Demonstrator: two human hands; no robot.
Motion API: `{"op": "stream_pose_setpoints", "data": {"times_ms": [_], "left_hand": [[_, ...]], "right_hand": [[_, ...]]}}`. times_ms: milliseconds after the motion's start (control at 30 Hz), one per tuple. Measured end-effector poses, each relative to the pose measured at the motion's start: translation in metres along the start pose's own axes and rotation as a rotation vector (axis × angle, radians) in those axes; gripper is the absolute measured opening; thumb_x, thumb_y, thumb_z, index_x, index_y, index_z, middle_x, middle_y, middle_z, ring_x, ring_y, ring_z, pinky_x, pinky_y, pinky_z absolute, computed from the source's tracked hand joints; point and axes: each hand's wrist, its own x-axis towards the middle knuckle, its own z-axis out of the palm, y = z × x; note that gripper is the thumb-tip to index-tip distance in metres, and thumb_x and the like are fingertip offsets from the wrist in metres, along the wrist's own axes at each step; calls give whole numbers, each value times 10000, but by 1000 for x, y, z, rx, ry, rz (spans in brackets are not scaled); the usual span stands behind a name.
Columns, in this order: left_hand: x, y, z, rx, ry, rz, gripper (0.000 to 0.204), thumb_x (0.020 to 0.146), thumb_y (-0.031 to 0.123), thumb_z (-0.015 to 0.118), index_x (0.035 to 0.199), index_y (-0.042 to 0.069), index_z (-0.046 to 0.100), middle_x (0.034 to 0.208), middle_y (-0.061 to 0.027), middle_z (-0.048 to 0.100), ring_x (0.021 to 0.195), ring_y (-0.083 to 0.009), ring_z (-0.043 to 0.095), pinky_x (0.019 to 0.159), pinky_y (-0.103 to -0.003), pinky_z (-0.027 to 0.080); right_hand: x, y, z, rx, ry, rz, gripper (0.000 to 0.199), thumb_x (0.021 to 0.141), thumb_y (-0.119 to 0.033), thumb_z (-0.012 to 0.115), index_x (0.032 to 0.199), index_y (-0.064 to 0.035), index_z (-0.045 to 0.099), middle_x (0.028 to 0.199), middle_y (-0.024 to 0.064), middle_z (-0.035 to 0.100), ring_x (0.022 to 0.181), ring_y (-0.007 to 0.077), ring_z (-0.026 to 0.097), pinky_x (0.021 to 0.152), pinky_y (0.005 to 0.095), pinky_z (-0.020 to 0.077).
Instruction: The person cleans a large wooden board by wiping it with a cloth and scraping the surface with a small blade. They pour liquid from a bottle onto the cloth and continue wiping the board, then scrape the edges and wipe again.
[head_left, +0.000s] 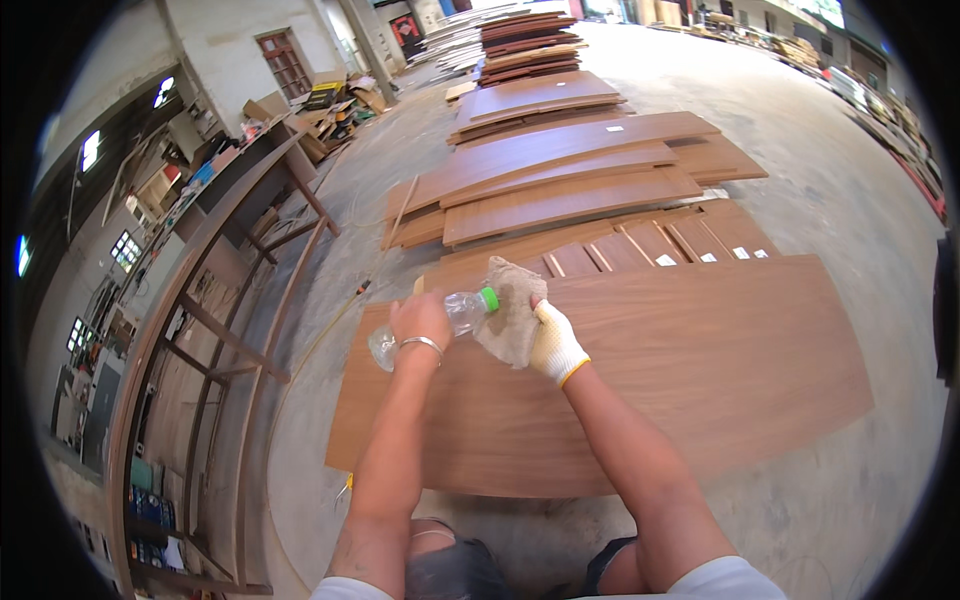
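My left hand [421, 322], bare with a metal bangle at the wrist, is closed round a clear plastic bottle [465, 312]. The bottle lies nearly level, its green cap end turned right against a greyish-beige cloth [513, 325]. That cloth hangs from my right hand [558, 345], which wears a white knit glove with a yellow cuff edge; thumb and fingers pinch its right side. Both hands are above a large brown wood-grain panel [700, 360] lying low in front of me. Whether any liquid leaves the bottle cannot be made out.
Behind the panel lie narrow brown boards [650, 245] with white labels, then stacked wood panels [580, 185] reaching back. A long metal-framed rack [200, 320] stands at left. A thin yellowish hose [325, 330] runs along the concrete floor. Cardboard and scraps [330, 105] pile by the wall.
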Motion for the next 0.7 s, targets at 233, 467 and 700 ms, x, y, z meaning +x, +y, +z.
{"op": "stream_pose_setpoints", "data": {"times_ms": [233, 467, 700], "left_hand": [[-84, -46, 27, 8, 47, 45, 155, 806, 80, 711, 947, 123, 662, 993, -85, 746, 1014, -300, 676, 870, -457, 451], [-174, -130, 42, -320, 192, -172, 508, 709, 218, 907, 1152, 77, 702, 1056, -120, 732, 1029, -330, 652, 927, -457, 459], [-351, -244, 111, -543, 481, -930, 611, 777, 244, 917, 1256, -24, 649, 1175, -157, 703, 1043, -279, 676, 932, -399, 535]], "right_hand": [[4, 43, 6, -56, -44, 166, 584, 1079, -454, 520, 1545, -107, 460, 1530, 144, 538, 1389, 392, 506, 1169, 609, 388], [-15, 89, 32, -100, 30, 270, 596, 1058, -468, 551, 1553, -150, 458, 1561, 134, 507, 1420, 399, 477, 1164, 632, 386], [5, 68, 0, -136, 106, 140, 605, 1060, -506, 494, 1557, -162, 463, 1588, 116, 490, 1441, 395, 461, 1164, 638, 393]]}}
